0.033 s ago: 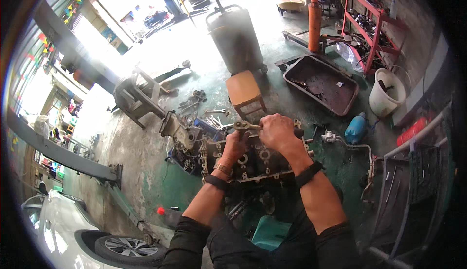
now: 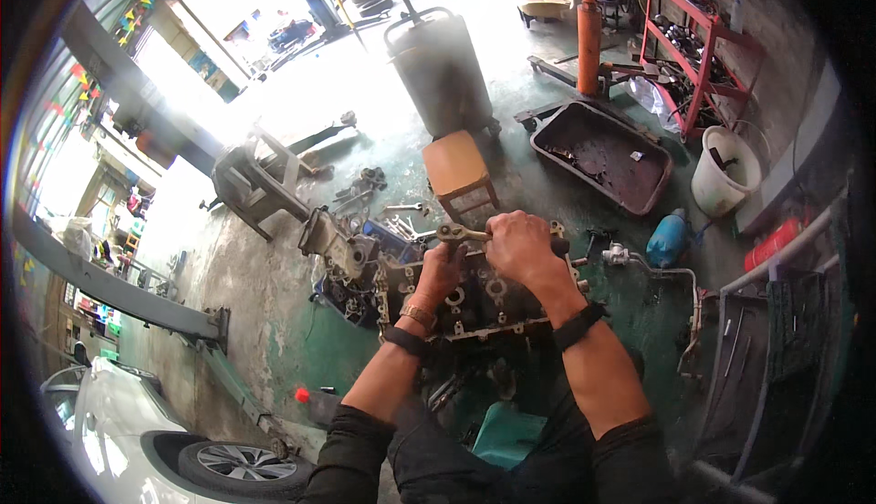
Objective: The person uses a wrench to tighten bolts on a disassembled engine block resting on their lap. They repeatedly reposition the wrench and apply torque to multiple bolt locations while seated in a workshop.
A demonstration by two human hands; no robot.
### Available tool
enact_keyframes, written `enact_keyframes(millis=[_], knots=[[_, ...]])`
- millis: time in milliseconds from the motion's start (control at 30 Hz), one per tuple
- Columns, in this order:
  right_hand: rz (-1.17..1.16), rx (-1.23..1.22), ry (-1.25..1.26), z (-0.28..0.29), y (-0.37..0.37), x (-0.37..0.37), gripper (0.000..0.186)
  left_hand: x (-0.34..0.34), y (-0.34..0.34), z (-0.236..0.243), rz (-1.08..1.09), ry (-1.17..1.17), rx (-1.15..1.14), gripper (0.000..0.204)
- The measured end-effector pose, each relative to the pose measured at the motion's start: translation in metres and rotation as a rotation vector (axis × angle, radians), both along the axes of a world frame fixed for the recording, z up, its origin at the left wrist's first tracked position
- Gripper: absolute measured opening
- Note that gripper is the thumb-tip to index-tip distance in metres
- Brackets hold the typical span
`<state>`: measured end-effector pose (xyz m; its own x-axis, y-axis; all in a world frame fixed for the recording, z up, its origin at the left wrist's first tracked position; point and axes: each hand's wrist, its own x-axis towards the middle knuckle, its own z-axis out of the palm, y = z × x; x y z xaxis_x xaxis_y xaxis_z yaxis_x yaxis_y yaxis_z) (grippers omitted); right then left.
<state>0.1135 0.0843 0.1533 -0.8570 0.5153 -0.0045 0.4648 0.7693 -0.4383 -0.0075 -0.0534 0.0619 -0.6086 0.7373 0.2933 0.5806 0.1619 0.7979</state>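
A metal ratchet wrench (image 2: 473, 234) lies roughly level above an engine block (image 2: 496, 290). My right hand (image 2: 520, 247) is closed round its handle, and the dark handle end sticks out to the right of the fist. My left hand (image 2: 441, 271) is closed just under the ratchet head, steadying the tool there; what runs down inside those fingers is hidden. The block stands before me, its bores and bolt holes facing up, partly covered by my hands and forearms.
Several spanners (image 2: 403, 227) and a blue box (image 2: 391, 242) lie left of the block. A stool (image 2: 455, 165) stands beyond it. At right are a black drain tray (image 2: 602, 159), a blue bottle (image 2: 668, 239) and a white bucket (image 2: 725, 174). A car (image 2: 137, 422) is lower left.
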Motion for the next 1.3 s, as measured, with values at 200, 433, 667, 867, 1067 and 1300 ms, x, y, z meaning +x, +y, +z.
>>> enact_keyframes(millis=[200,433,667,867,1067,1300], knots=[[-0.086,-0.129,0.064,0.03,-0.003,0.013,0.023,-0.004,-0.001,-0.004,-0.039,-0.023,0.021,0.025],[-0.212,-0.221,0.351,0.052,0.002,0.032,0.024,-0.005,-0.02,-0.042,0.08,0.346,-0.384,0.027],[-0.281,-0.363,0.586,0.056,-0.006,0.023,0.024,0.0,-0.006,-0.078,0.06,0.597,-0.534,0.009],[-0.29,-0.547,0.778,0.044,-0.022,-0.003,0.017,0.003,0.005,-0.082,0.066,0.623,-0.544,0.01],[-0.27,-0.514,0.74,0.04,-0.027,-0.004,0.018,0.004,0.011,-0.075,0.069,0.455,-0.616,0.015],[-0.262,-0.463,0.698,0.046,-0.027,-0.002,0.02,0.004,0.016,-0.064,0.087,0.384,-0.718,0.015]])
